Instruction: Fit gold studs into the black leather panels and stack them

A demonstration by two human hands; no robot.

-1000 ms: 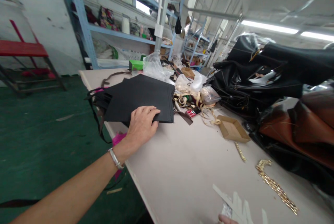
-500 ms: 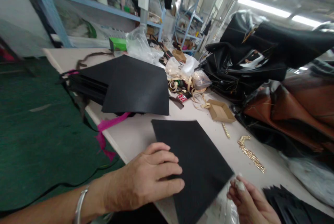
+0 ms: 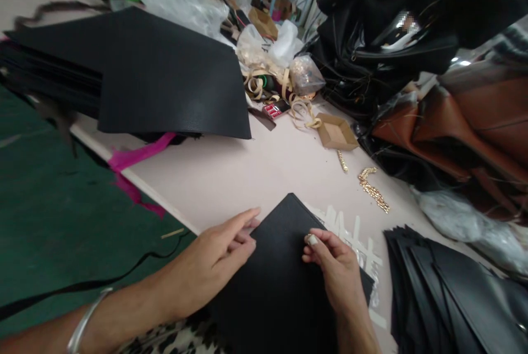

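A black leather-like panel (image 3: 280,282) lies at the table's near edge, turned with one corner pointing away from me. At its left edge is my left hand (image 3: 206,266), fingers apart and fingertips against the edge, not gripping it. Over the panel's right part, my right hand (image 3: 334,266) is closed in a pinch. A tiny gold-coloured glint shows at its thumb tip; what it is I cannot make out. Pale tape strips (image 3: 358,241) and clear plastic show beyond the panel's right edge.
A stack of black panels (image 3: 177,84) overhangs the table's left edge, pink ribbon (image 3: 140,156) beneath. Gold chain (image 3: 373,189) and a cardboard tray (image 3: 336,133) lie ahead. More black pieces (image 3: 445,288) lie right; black bags (image 3: 383,57) and brown ones (image 3: 474,134) pile behind.
The panel has turned and come nearer to me. My left hand has gone from lying on it to its edge. My right hand has moved left, over the panel. The view has tipped down.
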